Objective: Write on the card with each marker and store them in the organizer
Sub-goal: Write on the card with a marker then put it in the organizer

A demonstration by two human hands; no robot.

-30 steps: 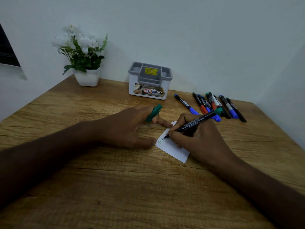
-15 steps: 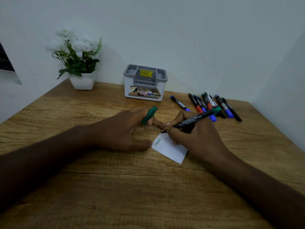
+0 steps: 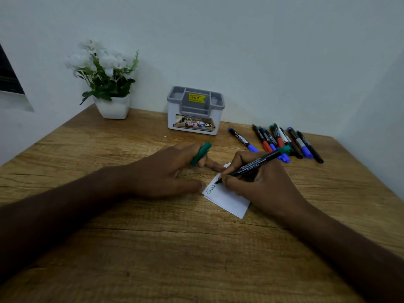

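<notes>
The right hand [image 3: 260, 182] grips a green marker [image 3: 251, 166], fingers and thumb curled round its black barrel near the tip, with the tip down on the white card [image 3: 227, 200] just past some green handwriting at the card's left end. The marker's green back end points toward the far right corner of the table [image 3: 153, 248].

The left hand [image 3: 166, 171] holds the green cap [image 3: 200, 153] pinched between curled fingers, while its thumb and one finger lie against the card's left edge and far corner. The card lies flat near the middle of the table, partly under the right hand.

The organizer [image 3: 195, 110], a white box with a grey divided top and a yellow price sticker, stands at the far edge of the table against the wall, well apart from the hands. No markers show in its compartments.

A loose bunch of markers [image 3: 282, 139] lies on the table toward the far right corner, to the right of the organizer: black barrels with blue, red, green and black caps, several touching or overlapping. One blue-capped marker [image 3: 242, 139] lies a little apart on the bunch's left side.

A white pot of white flowers [image 3: 109, 84] stands at the far left corner
</notes>
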